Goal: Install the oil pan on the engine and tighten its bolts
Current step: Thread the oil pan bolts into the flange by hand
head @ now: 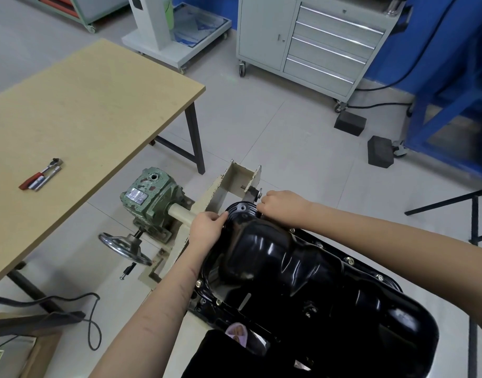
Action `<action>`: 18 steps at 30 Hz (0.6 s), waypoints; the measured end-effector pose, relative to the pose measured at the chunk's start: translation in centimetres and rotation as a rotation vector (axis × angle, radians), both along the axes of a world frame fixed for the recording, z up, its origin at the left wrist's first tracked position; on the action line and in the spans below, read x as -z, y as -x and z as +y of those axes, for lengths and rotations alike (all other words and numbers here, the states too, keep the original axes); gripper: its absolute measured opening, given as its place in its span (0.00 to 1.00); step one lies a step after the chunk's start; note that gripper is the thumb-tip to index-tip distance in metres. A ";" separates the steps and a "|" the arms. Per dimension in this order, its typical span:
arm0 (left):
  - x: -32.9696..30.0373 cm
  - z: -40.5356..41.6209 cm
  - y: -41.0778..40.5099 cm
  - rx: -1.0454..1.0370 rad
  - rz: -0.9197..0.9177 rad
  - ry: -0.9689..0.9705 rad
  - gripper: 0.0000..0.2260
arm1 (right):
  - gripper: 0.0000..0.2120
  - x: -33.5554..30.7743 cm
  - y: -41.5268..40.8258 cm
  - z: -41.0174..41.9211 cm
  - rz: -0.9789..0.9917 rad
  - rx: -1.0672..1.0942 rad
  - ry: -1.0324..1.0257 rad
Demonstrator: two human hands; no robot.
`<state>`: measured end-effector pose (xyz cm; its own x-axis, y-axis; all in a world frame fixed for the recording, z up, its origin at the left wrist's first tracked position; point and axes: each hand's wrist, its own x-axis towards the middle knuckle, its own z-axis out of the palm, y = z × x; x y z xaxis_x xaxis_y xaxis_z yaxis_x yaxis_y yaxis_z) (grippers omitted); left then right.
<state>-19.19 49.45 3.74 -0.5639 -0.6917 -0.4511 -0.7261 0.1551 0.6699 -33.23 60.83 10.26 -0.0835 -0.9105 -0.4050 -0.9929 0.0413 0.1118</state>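
Both hands, left hand and right hand, pinch the oil pan rim at its far end (bolts already seated); next, probably the ratchet.

pan is glossy black painted metal, super smooth and reflective; bolts are shiny bare metal; gearbox is rough green cast metal with chipped paint; table has a matt wood-look top; cabinet is matt grey metal; floor is smooth tile
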 end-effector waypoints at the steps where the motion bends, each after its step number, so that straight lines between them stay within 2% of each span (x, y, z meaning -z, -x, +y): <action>1: 0.0 0.0 0.0 0.001 -0.002 -0.002 0.19 | 0.12 0.0 0.1 0.0 -0.003 0.003 0.004; 8: 0.0 0.0 0.0 0.000 -0.010 0.005 0.20 | 0.12 -0.2 0.0 0.1 -0.120 0.005 -0.039; 18: 0.1 0.0 0.1 -0.008 -0.026 0.018 0.20 | 0.11 -0.4 0.2 0.2 -0.057 -0.041 -0.040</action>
